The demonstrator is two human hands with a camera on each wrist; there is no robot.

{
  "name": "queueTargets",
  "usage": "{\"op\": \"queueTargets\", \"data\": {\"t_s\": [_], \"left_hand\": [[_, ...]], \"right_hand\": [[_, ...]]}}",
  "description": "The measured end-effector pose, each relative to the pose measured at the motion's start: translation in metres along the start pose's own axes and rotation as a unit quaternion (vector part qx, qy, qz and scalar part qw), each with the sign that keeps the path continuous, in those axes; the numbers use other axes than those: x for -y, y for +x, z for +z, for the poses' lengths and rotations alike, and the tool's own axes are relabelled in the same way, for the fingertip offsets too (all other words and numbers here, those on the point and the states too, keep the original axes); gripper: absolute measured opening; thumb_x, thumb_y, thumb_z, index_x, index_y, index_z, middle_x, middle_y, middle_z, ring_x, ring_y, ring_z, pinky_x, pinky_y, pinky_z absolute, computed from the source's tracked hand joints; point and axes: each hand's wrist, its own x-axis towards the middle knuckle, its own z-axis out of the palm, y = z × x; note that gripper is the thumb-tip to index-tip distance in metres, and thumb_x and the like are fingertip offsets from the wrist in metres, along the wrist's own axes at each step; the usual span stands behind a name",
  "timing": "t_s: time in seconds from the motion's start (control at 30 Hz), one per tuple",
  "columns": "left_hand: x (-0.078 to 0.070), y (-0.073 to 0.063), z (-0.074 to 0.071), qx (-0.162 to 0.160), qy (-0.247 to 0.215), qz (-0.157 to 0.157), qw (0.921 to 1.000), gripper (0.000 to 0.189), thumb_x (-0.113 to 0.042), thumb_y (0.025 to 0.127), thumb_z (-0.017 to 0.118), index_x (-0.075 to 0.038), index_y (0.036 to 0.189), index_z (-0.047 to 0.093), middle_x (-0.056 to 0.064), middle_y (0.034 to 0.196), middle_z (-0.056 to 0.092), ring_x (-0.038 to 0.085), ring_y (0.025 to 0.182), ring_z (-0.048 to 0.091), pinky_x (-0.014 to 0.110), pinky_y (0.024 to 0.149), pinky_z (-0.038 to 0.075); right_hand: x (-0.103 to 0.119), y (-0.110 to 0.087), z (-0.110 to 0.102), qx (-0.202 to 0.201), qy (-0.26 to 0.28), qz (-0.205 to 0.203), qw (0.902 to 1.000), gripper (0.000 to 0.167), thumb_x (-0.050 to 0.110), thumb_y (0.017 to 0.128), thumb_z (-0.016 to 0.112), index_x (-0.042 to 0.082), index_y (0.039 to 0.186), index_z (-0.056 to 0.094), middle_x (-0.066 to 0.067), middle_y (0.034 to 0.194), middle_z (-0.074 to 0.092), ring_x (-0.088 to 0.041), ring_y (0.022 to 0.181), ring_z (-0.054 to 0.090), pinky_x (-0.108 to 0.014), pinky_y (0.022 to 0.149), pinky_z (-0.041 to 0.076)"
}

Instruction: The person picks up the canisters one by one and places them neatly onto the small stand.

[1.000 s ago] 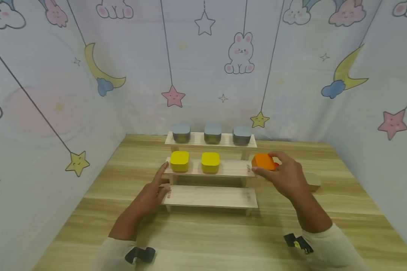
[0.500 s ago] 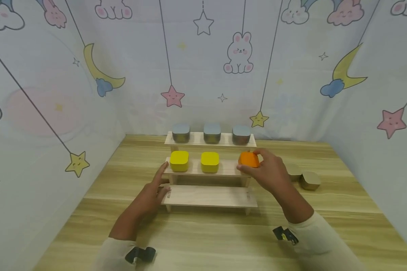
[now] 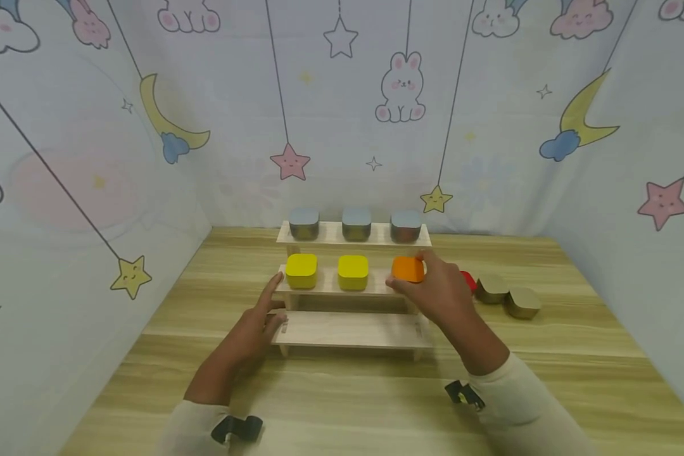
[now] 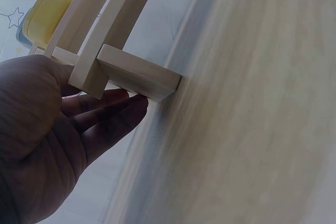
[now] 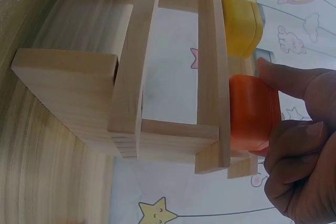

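My right hand pinches an orange rounded-square block between thumb and fingers at the right end of the middle tier of a three-tier wooden rack. In the right wrist view the orange block sits right at the tier's board. Two yellow blocks, one at the left and one at the centre, stand on the same tier. My left hand touches the rack's left end, its fairly straight fingers beside the wooden leg in the left wrist view.
Three grey blocks stand in a row on the top tier. Right of the rack, a red block, partly hidden by my right hand, and two tan blocks lie on the wood-patterned table. Printed curtains enclose the table.
My right hand has carried the orange block leftward from beside the rack onto the middle tier's right end. The red and tan blocks show more now. My left hand has stayed put.
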Motion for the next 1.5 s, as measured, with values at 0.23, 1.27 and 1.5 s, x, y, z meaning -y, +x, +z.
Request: {"op": "queueTargets", "data": {"t_s": [0.23, 1.27, 1.5], "left_hand": [[-0.0003, 0.0012, 0.0002, 0.001, -0.001, -0.006, 1.0000, 0.086, -0.013, 0.116, 0.053, -0.040, 0.175, -0.004, 0.029, 0.157, 0.058, 0.050, 0.135, 0.067, 0.070, 0.115, 0.051], [0.0008, 0.0019, 0.0016, -0.004, -0.004, -0.011, 0.9999, 0.088, -0.012, 0.116, 0.053, -0.041, 0.175, -0.004, 0.030, 0.157, 0.058, 0.052, 0.134, 0.067, 0.070, 0.115, 0.051], [-0.0018, 0.0004, 0.0006, -0.003, 0.002, -0.011, 0.9999, 0.087, -0.013, 0.116, 0.053, -0.041, 0.175, -0.004, 0.030, 0.157, 0.058, 0.051, 0.134, 0.067, 0.070, 0.115, 0.051]], "right_hand": [[0.0028, -0.0005, -0.0003, 0.002, -0.021, 0.002, 0.9998, 0.082, 0.061, 0.091, 0.082, 0.007, 0.148, 0.059, -0.012, 0.095, 0.069, -0.027, 0.076, 0.061, -0.030, 0.058, 0.044], [0.0042, 0.0020, -0.0026, 0.011, -0.044, -0.015, 0.9989, 0.086, 0.060, 0.089, 0.086, 0.008, 0.151, 0.059, -0.015, 0.113, 0.075, -0.030, 0.090, 0.068, -0.032, 0.065, 0.046], [-0.0008, -0.0019, -0.0086, 0.005, -0.037, -0.017, 0.9991, 0.098, 0.058, 0.084, 0.091, 0.013, 0.161, 0.052, -0.013, 0.088, 0.076, -0.027, 0.073, 0.066, -0.034, 0.056, 0.046]]}}
